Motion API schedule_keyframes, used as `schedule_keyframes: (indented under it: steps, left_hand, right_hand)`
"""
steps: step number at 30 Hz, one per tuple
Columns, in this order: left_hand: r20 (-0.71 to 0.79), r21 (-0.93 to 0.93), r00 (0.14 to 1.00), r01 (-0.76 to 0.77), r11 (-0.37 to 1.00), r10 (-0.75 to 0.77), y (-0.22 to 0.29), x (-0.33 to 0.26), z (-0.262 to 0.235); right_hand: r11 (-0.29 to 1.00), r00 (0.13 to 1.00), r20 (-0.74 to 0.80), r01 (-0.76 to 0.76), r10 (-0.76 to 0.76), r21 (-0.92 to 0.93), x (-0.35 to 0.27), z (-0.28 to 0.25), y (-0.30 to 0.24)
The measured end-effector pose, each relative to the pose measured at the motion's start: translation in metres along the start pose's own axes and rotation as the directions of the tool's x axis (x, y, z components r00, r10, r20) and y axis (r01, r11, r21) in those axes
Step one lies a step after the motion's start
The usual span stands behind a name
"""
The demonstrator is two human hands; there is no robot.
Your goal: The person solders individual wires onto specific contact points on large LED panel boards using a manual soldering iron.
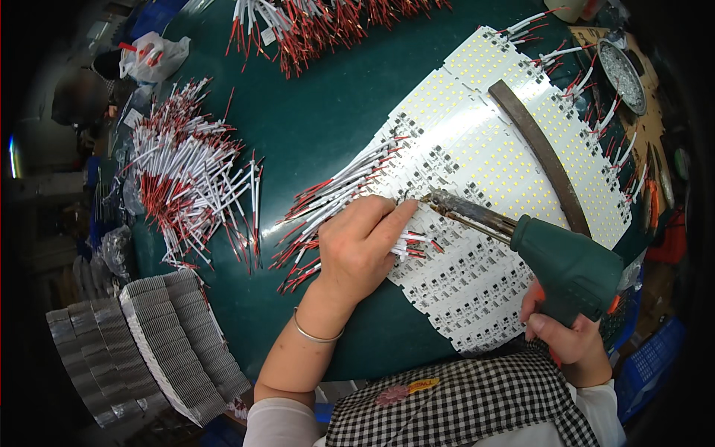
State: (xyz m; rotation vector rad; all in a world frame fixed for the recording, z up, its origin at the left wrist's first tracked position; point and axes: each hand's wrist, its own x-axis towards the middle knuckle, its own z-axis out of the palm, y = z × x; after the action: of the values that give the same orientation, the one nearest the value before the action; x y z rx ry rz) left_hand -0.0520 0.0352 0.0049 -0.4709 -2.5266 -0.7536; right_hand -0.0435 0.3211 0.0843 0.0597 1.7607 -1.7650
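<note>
My right hand (570,339) is wrapped round the grip of a green soldering gun (566,264). Its metal tip reaches left onto a sheet of white LED circuit boards (477,194), close to my left fingertips. My left hand (357,242) is closed over the sheet's left edge, pinching white wires (411,246) whose red ends stick out beside the fingers. The fingertips are bent down at the board, so the exact contact is partly hidden. Beyond the knuckles, a row of white and red wires (346,179) lies along that same edge.
A curved dark metal bar (540,153) lies across the boards. Loose wire piles (190,167) cover the table's left, and more wires (298,30) the far side. Stacked boards (175,335) stand at lower left. A round metal dish (622,74) sits far right.
</note>
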Motion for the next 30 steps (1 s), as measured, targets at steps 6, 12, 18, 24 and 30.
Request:
schedule_keyframes:
  steps: [6, 12, 18, 24, 30]
  left_hand:
    - [-0.021, -0.037, 1.000, 0.000, 0.999, -0.001, -0.003, -0.001, 0.002]
    - [-0.013, -0.046, 1.000, 0.007, 0.999, -0.007, -0.003, -0.001, 0.002]
    - [-0.023, -0.043, 1.000, -0.006, 0.999, 0.005, -0.003, -0.001, 0.003]
    - [-0.018, -0.026, 1.000, -0.015, 1.000, 0.015, -0.002, -0.001, 0.003]
    - [-0.006, -0.001, 1.000, -0.012, 1.000, 0.012, -0.004, -0.002, 0.001]
  right_hand:
    - [1.000, 1.000, -0.004, -0.009, 0.009, -0.007, 0.000, 0.003, 0.002]
    - [1.000, 0.999, -0.035, 0.014, -0.014, -0.007, 0.000, 0.005, 0.003]
    - [0.873, 0.930, 0.243, 0.348, -0.276, -0.340, 0.001, -0.014, 0.026]
    - [0.927, 0.961, 0.142, 0.268, -0.237, -0.262, -0.005, -0.014, 0.025]
    - [0.996, 0.978, -0.205, 0.062, -0.047, 0.065, -0.009, 0.004, -0.006]
